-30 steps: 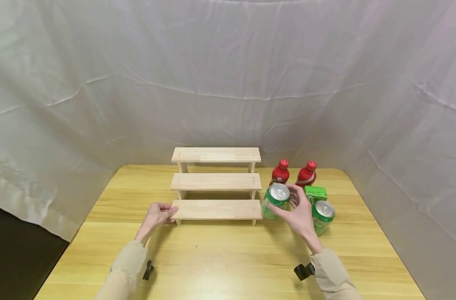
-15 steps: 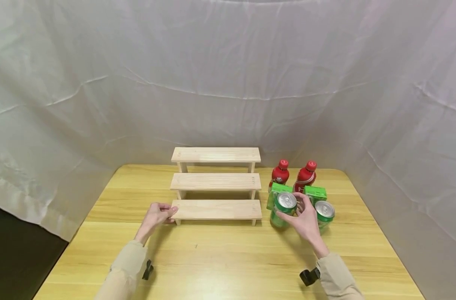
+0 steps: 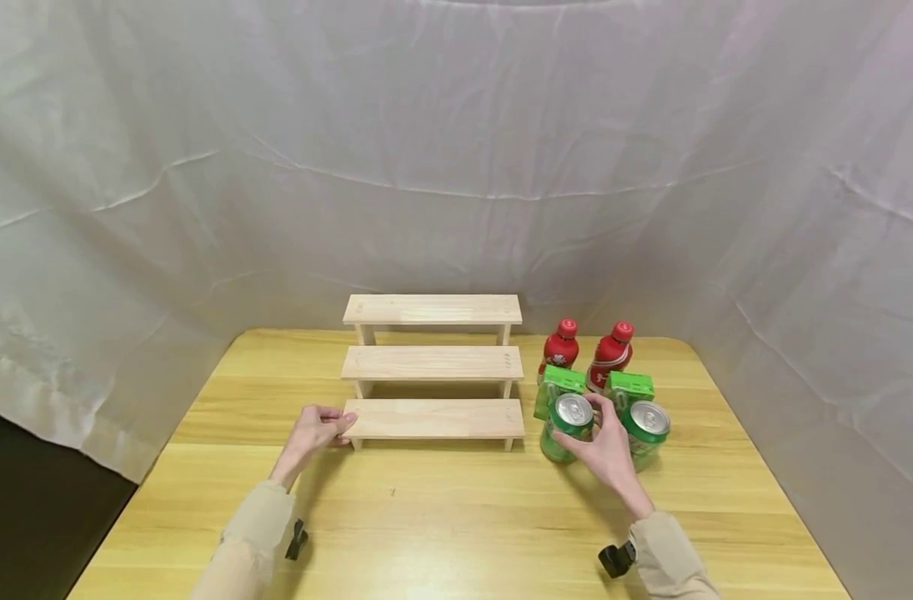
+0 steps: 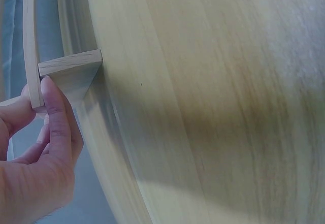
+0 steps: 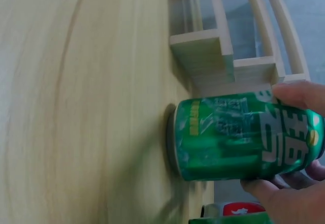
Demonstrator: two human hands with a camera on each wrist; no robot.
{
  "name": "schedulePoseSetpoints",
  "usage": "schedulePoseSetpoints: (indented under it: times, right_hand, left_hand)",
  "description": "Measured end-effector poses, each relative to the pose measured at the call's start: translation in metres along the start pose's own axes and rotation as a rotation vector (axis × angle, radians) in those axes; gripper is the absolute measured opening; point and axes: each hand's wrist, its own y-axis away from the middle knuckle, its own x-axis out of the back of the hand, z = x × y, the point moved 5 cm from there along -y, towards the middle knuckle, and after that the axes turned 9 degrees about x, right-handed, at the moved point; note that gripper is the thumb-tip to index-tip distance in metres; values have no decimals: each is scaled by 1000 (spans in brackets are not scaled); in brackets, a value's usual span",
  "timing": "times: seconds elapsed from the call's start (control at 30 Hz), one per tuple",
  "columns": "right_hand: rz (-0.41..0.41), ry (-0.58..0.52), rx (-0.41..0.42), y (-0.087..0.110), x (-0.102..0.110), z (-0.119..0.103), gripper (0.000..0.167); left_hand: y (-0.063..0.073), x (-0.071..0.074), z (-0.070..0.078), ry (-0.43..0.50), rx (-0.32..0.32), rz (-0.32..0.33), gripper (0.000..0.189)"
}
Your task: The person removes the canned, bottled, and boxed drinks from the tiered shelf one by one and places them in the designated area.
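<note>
A three-step wooden display stand point(image 3: 433, 418) occupies the middle of the table. My left hand point(image 3: 315, 433) pinches the left end of its lowest step, thumb above and fingers beneath; the left wrist view shows the step's board point(image 4: 32, 56) between them. At the stand's right, my right hand point(image 3: 608, 446) grips a green soda can point(image 3: 569, 429) near its top. In the right wrist view that can point(image 5: 228, 137) has its base right at the tabletop, thumb on one side and fingers on the other. A second green can point(image 3: 648, 425) stands just right of this hand.
Behind the cans are two green drink cartons, the left carton point(image 3: 564, 379) and the right carton point(image 3: 631, 385). Farther back stand two red-capped bottles, a left bottle point(image 3: 561, 346) and a right bottle point(image 3: 612, 354). A grey curtain point(image 3: 456, 167) hangs behind the table point(image 3: 426, 525).
My right hand has moved the can right and toward me, away from the stand's edge and down to the table, uncovering the left carton. The left hand has stayed in place.
</note>
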Motion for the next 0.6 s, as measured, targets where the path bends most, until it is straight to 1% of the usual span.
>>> schedulePoseSetpoints:
  times: [0.03,0.13,0.4,0.53,0.6]
  right_hand:
    - [1,6,6,0,0,1,81]
    - [9,1,21,1,-1,3,80]
    - [6,-35,39,2,-4,8,81]
    - [4,-6,71,4,-4,7,85]
    - [17,15,103,5,-2,4,87]
  left_hand:
    - [-1,-1,0,-11,16,12,42]
    - [-1,-1,0,-30,35,29,39]
    - [-3,-1,-1,-30,43,49,37]
    - [-5,-1,-1,-26,45,47,36]
    - [-5,-1,-1,-32,42,44,37]
